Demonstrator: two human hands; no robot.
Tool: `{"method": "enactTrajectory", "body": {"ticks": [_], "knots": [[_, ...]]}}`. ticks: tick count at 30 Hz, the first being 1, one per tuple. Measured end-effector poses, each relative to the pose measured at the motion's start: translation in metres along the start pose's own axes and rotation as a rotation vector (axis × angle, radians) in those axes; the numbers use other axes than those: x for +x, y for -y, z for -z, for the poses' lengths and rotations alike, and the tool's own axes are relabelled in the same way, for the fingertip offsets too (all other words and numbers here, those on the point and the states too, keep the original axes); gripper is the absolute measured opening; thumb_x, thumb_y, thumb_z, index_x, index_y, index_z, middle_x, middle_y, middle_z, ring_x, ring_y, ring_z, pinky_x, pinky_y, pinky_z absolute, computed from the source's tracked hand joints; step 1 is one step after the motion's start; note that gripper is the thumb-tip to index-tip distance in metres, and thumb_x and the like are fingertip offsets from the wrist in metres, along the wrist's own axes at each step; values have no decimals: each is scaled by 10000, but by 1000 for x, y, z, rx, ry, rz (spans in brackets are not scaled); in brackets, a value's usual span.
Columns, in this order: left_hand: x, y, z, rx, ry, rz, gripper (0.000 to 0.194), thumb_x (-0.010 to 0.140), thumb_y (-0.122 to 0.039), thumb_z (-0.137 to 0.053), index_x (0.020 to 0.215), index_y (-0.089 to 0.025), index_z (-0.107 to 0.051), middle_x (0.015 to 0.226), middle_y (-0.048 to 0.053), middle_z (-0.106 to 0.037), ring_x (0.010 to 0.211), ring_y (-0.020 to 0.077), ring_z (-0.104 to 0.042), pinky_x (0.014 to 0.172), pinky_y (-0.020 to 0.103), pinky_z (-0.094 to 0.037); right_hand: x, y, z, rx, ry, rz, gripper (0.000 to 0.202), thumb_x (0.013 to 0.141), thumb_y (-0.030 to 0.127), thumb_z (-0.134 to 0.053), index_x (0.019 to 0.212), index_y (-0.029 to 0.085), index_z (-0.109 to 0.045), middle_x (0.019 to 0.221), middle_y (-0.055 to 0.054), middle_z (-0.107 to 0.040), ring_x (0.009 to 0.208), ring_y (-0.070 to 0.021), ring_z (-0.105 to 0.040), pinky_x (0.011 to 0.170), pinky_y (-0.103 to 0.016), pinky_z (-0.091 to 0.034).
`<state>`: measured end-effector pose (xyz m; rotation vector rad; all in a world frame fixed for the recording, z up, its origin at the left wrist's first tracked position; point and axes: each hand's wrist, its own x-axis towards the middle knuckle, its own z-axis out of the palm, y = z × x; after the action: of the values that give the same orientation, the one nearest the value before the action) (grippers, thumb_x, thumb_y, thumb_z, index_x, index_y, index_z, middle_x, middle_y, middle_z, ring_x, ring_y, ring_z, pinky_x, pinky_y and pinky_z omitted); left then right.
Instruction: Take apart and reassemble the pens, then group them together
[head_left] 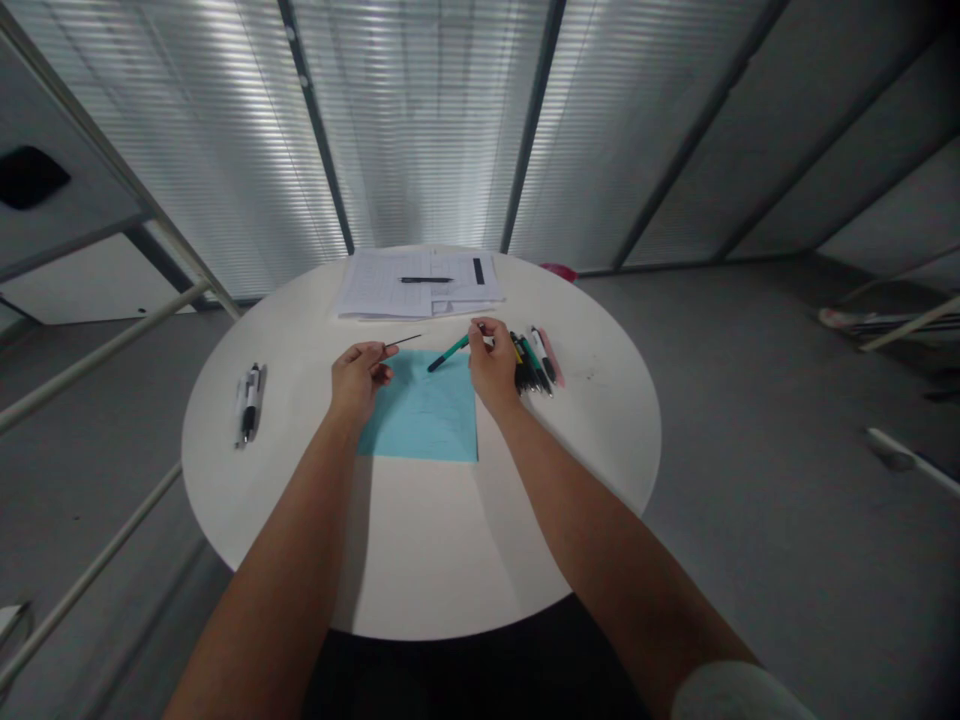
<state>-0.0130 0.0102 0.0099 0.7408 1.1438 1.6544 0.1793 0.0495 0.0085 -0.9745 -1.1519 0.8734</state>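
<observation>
Between the thumb and fingers of my left hand (pixel 358 378) is a thin dark pen refill (pixel 405 341), its free end pointing right. My right hand (pixel 491 360) pinches a green pen (pixel 450 353), whose black grip end slants down to the left. Both hands are over the upper part of a light blue sheet (pixel 420 420) on the table. The pen and the refill are apart. Just right of my right hand lies a group of several pens (pixel 532 365), partly hidden by that hand.
The round white table (pixel 420 560) holds a stack of printed papers (pixel 382 285) at the back, with a dark pen (pixel 426 280) lying across it. White and black pens (pixel 250 405) lie at the left. A pink strip (pixel 553 358) is beside the right-hand pens.
</observation>
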Motion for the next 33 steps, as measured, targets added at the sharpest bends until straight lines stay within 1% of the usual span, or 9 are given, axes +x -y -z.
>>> {"method": "enactTrajectory", "body": {"ticks": [4,7,11,14,19,24,28,31,33], "knots": [[1,1,1,-2,4,-4,201,644,-225,-720,790,-145,-608,854,104,-721,460,97,-532,420,235,-391,-1,0,1,-128,-75,194,216,878,414,-544,973,227,-598,976,-37,-607,879,-135,-571,685,-234,-449],[2,2,2,-2,9,-6,222,639,-235,-729,801,-142,-608,851,102,-720,461,101,-540,422,237,-396,-1,0,2,-184,-89,253,210,902,393,-509,996,225,-593,994,-45,-613,902,-142,-564,733,-254,-451],[2,2,2,1,17,-2,236,634,-234,-732,809,-139,-607,859,110,-720,463,102,-539,428,243,-403,-1,0,3,-204,-105,253,244,914,415,-483,1030,227,-588,1036,-58,-612,922,-153,-560,773,-275,-457],[0,0,0,3,1,7,217,633,-225,-723,797,-146,-606,842,99,-719,462,99,-531,428,241,-402,-1,0,3,-207,-104,241,266,911,439,-483,1043,233,-588,1053,-64,-614,945,-164,-558,799,-287,-460],[-2,-2,-2,-2,-12,18,195,633,-206,-711,783,-146,-602,836,107,-720,458,102,-530,428,242,-399,0,0,5,-224,-138,271,277,921,440,-472,1069,233,-583,1075,-72,-613,970,-170,-560,825,-303,-461],[-1,-1,0,-17,6,10,199,628,-205,-725,780,-152,-609,836,106,-721,463,108,-538,429,247,-403,-1,1,6,-210,-136,262,311,924,466,-458,1100,237,-573,1099,-79,-601,993,-179,-556,858,-323,-465],[0,0,0,-12,-4,6,206,625,-209,-723,786,-150,-608,833,105,-719,458,107,-533,424,248,-398,-2,3,6,-269,-141,311,326,940,461,-426,1122,236,-576,1110,-90,-589,1038,-194,-548,893,-347,-464],[-1,-1,-1,-6,-6,5,213,628,-220,-726,791,-148,-609,848,108,-717,463,102,-531,428,246,-398,-2,4,7,-302,-154,335,342,954,443,-394,1151,235,-581,1093,-96,-574,1045,-202,-555,894,-362,-469],[-1,-1,-1,-2,-6,9,211,632,-222,-722,794,-148,-610,854,108,-716,466,99,-530,430,245,-398,-2,5,8,-296,-157,317,354,956,440,-387,1175,238,-578,1089,-99,-561,1030,-203,-568,871,-361,-483]]}}
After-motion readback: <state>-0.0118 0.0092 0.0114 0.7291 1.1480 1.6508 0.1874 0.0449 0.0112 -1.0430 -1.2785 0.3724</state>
